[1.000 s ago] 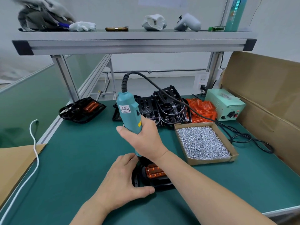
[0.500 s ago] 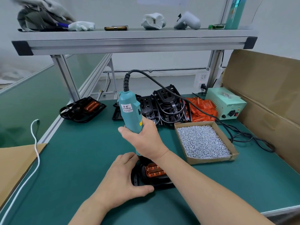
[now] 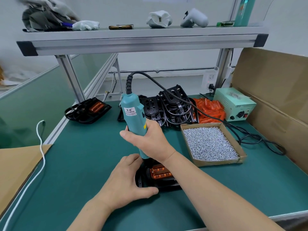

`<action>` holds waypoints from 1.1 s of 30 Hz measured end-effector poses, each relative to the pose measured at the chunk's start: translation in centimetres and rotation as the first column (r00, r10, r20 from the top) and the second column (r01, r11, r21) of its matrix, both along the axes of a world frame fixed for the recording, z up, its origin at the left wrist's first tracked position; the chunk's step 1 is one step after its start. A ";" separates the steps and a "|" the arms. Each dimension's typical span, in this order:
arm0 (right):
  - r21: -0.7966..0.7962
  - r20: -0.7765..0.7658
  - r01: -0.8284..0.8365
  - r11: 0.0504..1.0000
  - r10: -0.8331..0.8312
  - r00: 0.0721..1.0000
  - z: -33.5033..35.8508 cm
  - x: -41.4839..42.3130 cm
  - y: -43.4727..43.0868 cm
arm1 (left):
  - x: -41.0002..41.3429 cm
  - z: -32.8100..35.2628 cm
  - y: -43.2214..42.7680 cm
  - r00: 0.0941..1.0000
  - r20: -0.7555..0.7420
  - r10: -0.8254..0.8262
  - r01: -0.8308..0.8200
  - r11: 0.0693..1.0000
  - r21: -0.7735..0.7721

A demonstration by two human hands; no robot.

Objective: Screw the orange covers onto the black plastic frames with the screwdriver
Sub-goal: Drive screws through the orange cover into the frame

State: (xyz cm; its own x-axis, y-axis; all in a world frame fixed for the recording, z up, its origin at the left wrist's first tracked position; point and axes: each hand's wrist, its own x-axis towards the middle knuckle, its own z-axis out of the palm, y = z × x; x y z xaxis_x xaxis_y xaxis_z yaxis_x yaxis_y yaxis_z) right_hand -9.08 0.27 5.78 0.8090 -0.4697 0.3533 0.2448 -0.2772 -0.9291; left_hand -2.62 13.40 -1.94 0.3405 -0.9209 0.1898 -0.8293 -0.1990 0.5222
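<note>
Nothing's shifted much: right hand (image 3: 150, 140) grips driver (image 3: 134, 119) upright, left hand (image 3: 128, 180) pins frame (image 3: 164, 186). I'd worry tilt cams out, scarring cover (image 3: 160, 172).

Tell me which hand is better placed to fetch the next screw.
Right, probably. The right hand holding the teal electric screwdriver is nearer the cardboard box of silver screws; the left hand steadies the black plastic frame.

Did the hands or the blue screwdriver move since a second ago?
Hardly. The right hand still grips the screwdriver upright over the orange cover, and the left hand still holds the black frame down. Nothing was picked up or let go. The screw box stayed put too.
</note>
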 end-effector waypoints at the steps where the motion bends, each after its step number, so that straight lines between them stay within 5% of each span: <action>1: 0.004 0.021 -0.020 1.000 0.019 1.000 0.3 -0.3 0.1 | 0.0 0.0 0.0 1.000 0.001 -0.003 0.003 1.000 0.003; 6: 0.107 0.207 -0.041 0.993 0.018 0.978 3.0 -1.2 -0.1 | 0.0 -0.2 0.0 1.000 0.018 0.003 -0.003 1.000 0.007; 11: 0.268 0.297 0.183 0.946 -0.262 0.918 3.3 -2.8 -2.9 | 0.2 -0.5 0.1 0.999 -0.006 0.032 -0.032 0.999 0.044; 13: 0.439 0.277 0.316 0.841 -0.462 0.843 2.4 -3.6 -4.4 | 0.2 -0.5 0.0 1.000 0.005 0.031 -0.031 0.998 0.052; 16: 0.665 0.104 0.497 0.557 -0.728 0.677 0.8 -5.1 -7.0 | 0.3 -0.6 0.1 0.999 0.012 0.033 -0.034 0.997 0.063; 20: 0.754 -0.043 0.577 0.316 -0.852 0.522 -1.1 -7.9 -9.5 | 0.5 -0.8 0.1 0.999 0.017 0.038 -0.039 0.997 0.070; 27: 0.708 -0.072 0.656 0.260 -0.898 0.434 -2.7 -11.4 -10.5 | 0.9 -0.7 0.0 0.997 0.071 0.004 -0.015 0.987 0.160; 33: 0.719 0.001 0.637 0.276 -0.918 0.396 -4.3 -12.7 -9.9 | 2.3 0.0 -0.3 0.995 0.061 0.078 -0.081 0.995 0.055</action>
